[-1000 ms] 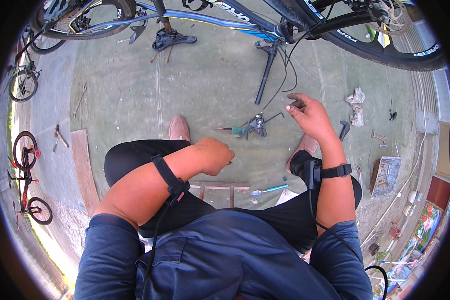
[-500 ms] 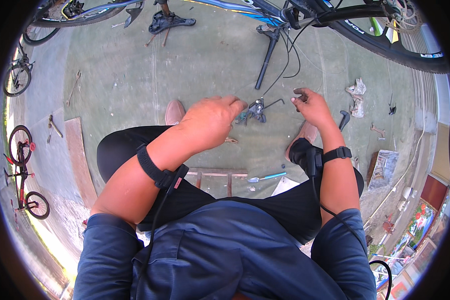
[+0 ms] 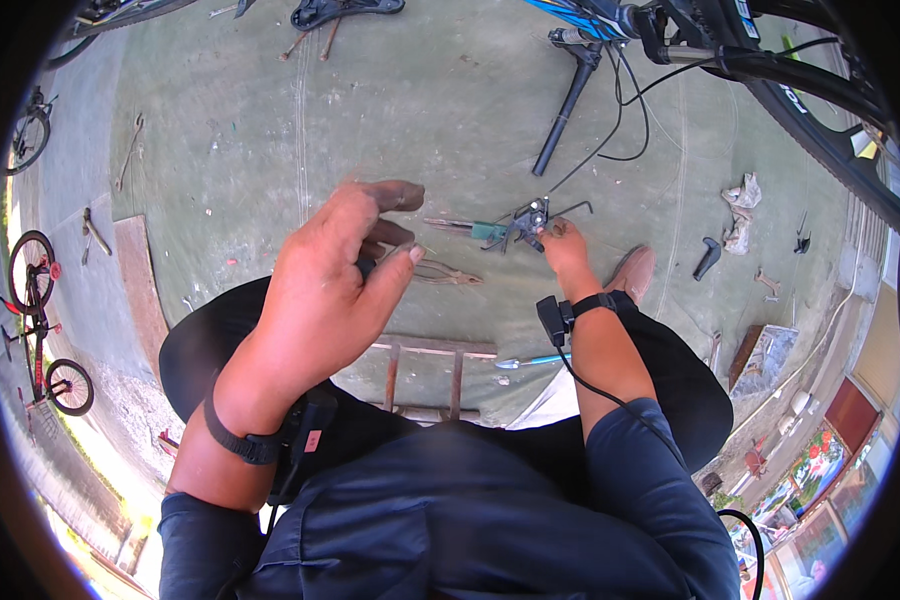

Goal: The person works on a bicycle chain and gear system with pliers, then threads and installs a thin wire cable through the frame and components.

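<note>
Bright daylight fills the scene, soft and fairly even across the green floor covering [image 3: 450, 110], where shadows are faint; the strip of ground [image 3: 82, 455] along the left rim burns out toward white, glaring most at lower left; the black trousers [image 3: 215, 325] sink into near-featureless dark; the left hand [image 3: 320, 270], close to the lens, looks slightly soft; fisheye distortion bends the brown board [image 3: 140, 285] and squeezes the red bicycle [image 3: 38, 320] toward a black, vignetted border.

The head camera (a wide fisheye) looks downward.
</note>
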`<action>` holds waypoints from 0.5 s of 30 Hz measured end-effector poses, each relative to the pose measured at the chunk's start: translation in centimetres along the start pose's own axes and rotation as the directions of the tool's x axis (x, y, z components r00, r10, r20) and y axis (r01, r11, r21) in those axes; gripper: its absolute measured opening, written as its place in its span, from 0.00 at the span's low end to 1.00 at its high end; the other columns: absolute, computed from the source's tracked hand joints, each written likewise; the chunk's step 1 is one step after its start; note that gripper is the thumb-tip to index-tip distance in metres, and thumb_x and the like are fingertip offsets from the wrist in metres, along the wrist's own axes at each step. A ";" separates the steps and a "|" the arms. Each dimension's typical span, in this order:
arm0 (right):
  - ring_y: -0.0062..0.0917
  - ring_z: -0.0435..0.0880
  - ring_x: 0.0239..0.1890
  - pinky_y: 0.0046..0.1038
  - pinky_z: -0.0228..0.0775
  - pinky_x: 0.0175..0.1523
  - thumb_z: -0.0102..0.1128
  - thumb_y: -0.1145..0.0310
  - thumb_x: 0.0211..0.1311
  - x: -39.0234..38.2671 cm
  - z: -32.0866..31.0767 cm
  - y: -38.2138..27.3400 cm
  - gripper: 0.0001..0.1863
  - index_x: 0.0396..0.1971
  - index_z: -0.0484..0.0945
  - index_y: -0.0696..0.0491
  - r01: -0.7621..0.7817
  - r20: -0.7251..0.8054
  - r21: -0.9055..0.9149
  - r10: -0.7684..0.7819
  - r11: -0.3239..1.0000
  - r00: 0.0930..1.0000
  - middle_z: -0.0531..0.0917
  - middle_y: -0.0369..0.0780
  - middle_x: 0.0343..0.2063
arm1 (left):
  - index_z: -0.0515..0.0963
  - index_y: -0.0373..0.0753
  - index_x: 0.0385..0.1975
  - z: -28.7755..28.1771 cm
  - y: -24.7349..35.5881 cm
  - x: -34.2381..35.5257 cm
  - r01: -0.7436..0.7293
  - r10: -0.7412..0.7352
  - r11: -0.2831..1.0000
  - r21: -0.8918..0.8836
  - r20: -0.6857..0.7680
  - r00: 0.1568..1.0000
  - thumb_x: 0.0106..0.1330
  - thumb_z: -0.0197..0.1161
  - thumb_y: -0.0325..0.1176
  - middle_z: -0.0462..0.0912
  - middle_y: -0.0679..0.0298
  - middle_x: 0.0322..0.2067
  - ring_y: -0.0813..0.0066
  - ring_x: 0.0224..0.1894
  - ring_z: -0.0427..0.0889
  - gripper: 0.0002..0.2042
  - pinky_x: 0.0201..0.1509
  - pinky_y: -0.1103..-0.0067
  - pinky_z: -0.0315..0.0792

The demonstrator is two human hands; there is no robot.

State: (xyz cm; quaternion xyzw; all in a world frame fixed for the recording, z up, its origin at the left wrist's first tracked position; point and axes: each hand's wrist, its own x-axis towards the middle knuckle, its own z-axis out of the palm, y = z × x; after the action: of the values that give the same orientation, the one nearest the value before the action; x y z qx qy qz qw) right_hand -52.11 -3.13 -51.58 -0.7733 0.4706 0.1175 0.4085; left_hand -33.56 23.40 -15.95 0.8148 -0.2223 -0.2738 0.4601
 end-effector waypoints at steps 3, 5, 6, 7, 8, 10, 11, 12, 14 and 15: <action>0.41 0.80 0.52 0.36 0.71 0.56 0.67 0.59 0.55 0.5 1.6 -0.5 0.29 0.54 0.74 0.60 0.011 -0.094 -0.044 -0.016 0.999 0.995 0.80 0.49 0.50 | 0.72 0.32 0.49 -0.2 -1.1 0.3 0.074 -0.074 0.997 0.006 0.018 0.997 0.61 0.60 0.18 0.79 0.57 0.48 0.71 0.43 0.84 0.16 0.45 0.77 0.76; 0.41 0.81 0.51 0.36 0.71 0.56 0.67 0.59 0.55 1.4 1.8 -1.1 0.28 0.54 0.74 0.58 0.007 -0.130 -0.027 -0.010 1.000 0.991 0.81 0.49 0.49 | 0.72 0.32 0.48 -0.3 -1.7 0.7 0.103 -0.103 0.995 0.008 0.030 0.994 0.61 0.61 0.18 0.79 0.58 0.47 0.71 0.43 0.84 0.15 0.44 0.77 0.77; 0.41 0.81 0.51 0.36 0.71 0.55 0.67 0.59 0.56 1.9 1.9 -1.4 0.28 0.53 0.75 0.58 0.000 -0.137 0.008 0.001 1.000 0.991 0.81 0.49 0.48 | 0.72 0.32 0.48 -0.3 -1.9 1.0 0.113 -0.114 0.993 0.018 0.047 0.992 0.61 0.61 0.18 0.79 0.58 0.47 0.71 0.43 0.84 0.15 0.45 0.78 0.77; 0.41 0.81 0.50 0.36 0.72 0.54 0.66 0.59 0.56 2.2 2.0 -2.0 0.27 0.53 0.75 0.58 -0.002 -0.141 0.042 0.008 0.999 0.990 0.82 0.49 0.47 | 0.72 0.32 0.48 -0.3 -2.0 1.2 0.123 -0.125 0.992 0.028 0.057 0.991 0.61 0.61 0.18 0.79 0.58 0.47 0.71 0.43 0.84 0.15 0.45 0.78 0.77; 0.41 0.82 0.49 0.37 0.72 0.54 0.66 0.59 0.56 2.2 2.0 -2.4 0.26 0.52 0.76 0.57 -0.018 -0.120 -0.009 0.017 1.000 0.993 0.83 0.49 0.45 | 0.72 0.32 0.48 -0.4 -2.1 1.3 0.133 -0.135 0.990 0.038 0.068 0.988 0.61 0.61 0.18 0.79 0.58 0.47 0.71 0.43 0.84 0.15 0.45 0.78 0.77; 0.41 0.83 0.47 0.37 0.73 0.52 0.66 0.60 0.56 2.2 1.7 -3.5 0.23 0.49 0.78 0.57 -0.043 -0.083 -0.110 0.034 0.993 0.996 0.84 0.48 0.41 | 0.72 0.31 0.47 -0.3 -2.2 1.3 0.144 -0.146 0.989 0.025 0.085 0.986 0.60 0.61 0.17 0.79 0.58 0.47 0.72 0.43 0.84 0.15 0.44 0.78 0.77; 0.40 0.84 0.45 0.36 0.73 0.51 0.66 0.60 0.56 2.0 1.6 -4.1 0.22 0.48 0.79 0.57 -0.051 -0.054 -0.135 0.044 0.989 0.998 0.85 0.48 0.40 | 0.72 0.31 0.47 -0.2 -2.2 1.3 0.148 -0.149 0.989 0.018 0.092 0.985 0.60 0.61 0.17 0.79 0.58 0.47 0.72 0.42 0.84 0.15 0.44 0.78 0.77; 0.40 0.84 0.44 0.35 0.74 0.50 0.66 0.60 0.56 1.5 1.6 -4.6 0.21 0.46 0.79 0.58 -0.060 -0.026 -0.161 0.056 0.985 0.998 0.85 0.48 0.38 | 0.72 0.31 0.48 -0.3 -2.3 1.3 0.142 -0.144 0.989 0.032 0.105 0.984 0.61 0.61 0.17 0.78 0.58 0.47 0.72 0.42 0.84 0.15 0.44 0.78 0.77; 0.36 0.84 0.41 0.33 0.74 0.48 0.66 0.60 0.57 0.1 1.2 -5.1 0.21 0.45 0.80 0.59 -0.068 0.044 -0.106 0.073 0.992 0.996 0.86 0.47 0.37 | 0.72 0.31 0.48 -0.4 -2.0 1.1 0.124 -0.129 0.991 0.049 0.129 0.983 0.61 0.60 0.18 0.78 0.57 0.47 0.72 0.42 0.83 0.15 0.44 0.78 0.77; 0.33 0.84 0.40 0.31 0.73 0.47 0.66 0.60 0.59 -1.0 1.1 -5.3 0.21 0.46 0.79 0.60 -0.074 0.091 -0.020 0.075 0.997 0.993 0.86 0.46 0.38 | 0.72 0.31 0.48 -0.4 -1.8 1.0 0.119 -0.125 0.992 0.046 0.135 0.983 0.61 0.60 0.18 0.78 0.57 0.46 0.72 0.42 0.83 0.15 0.44 0.78 0.77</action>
State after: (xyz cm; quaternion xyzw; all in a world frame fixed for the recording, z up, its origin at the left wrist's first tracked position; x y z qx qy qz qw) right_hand -48.09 -0.47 -48.98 -0.7524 0.4789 0.1717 0.4185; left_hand -32.32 23.88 -17.62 0.8146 -0.2082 -0.3527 0.4106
